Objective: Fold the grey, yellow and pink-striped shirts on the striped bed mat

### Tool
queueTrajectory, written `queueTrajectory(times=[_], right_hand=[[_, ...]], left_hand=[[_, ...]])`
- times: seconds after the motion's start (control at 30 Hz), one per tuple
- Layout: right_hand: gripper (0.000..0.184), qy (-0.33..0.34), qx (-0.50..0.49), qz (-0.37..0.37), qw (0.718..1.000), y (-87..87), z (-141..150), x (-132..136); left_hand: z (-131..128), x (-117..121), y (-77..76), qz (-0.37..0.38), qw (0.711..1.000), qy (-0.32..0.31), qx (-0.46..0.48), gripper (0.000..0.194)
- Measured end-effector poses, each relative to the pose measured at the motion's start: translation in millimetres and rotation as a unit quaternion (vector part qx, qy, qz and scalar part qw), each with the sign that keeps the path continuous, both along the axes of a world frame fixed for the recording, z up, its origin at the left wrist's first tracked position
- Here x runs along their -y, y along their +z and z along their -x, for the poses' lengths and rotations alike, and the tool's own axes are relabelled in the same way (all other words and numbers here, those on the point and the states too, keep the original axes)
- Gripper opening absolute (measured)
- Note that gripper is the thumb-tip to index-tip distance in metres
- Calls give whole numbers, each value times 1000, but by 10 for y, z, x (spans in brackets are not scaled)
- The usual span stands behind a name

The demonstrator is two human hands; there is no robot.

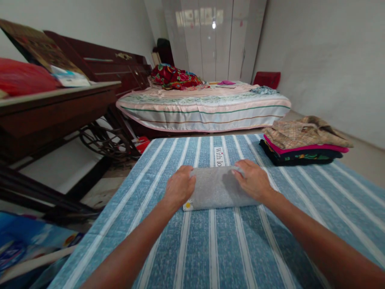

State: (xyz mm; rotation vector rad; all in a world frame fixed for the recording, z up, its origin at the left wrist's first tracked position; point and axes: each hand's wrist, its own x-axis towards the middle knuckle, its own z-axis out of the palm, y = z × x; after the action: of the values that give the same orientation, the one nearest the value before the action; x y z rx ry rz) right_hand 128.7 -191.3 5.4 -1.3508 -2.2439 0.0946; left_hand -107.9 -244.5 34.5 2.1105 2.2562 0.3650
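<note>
A folded grey cloth (219,190) with a small daisy pattern at its near left corner lies on the blue striped cover (168,241) before me. My left hand (179,184) grips its far left corner, fingers curled over the edge. At the far right corner, my right hand (252,180) pinches the cloth between thumb and fingers. Whether the far edge is lifted off the cover I cannot tell. Printed lettering on the cover shows just beyond the cloth.
To the right stands a stack of folded clothes (303,142), a checked one on top. A bed (204,112) with a red floral bundle (177,77) is beyond. On the left are a sewing machine table (60,106) and a blue package (27,241).
</note>
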Motion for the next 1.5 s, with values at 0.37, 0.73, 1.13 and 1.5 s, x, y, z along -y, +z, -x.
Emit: queueTrajectory(times=[0.37,0.73,1.13,1.5], right_hand=[[73,25,101,112,988,-459,103,205],[64,116,209,-24,971,-343,-106,666],[32,126,178,112,969,346,-207,176],[29,245,-295,506,773,1065,-693,789]], left_hand=[[-227,-46,-495,92,993,-63,-47,57],[-277,547,-279,96,967,-223,-75,63],[-203,286,-184,70,967,-228,-92,54],[61,812,1381,403,832,-184,333,25]])
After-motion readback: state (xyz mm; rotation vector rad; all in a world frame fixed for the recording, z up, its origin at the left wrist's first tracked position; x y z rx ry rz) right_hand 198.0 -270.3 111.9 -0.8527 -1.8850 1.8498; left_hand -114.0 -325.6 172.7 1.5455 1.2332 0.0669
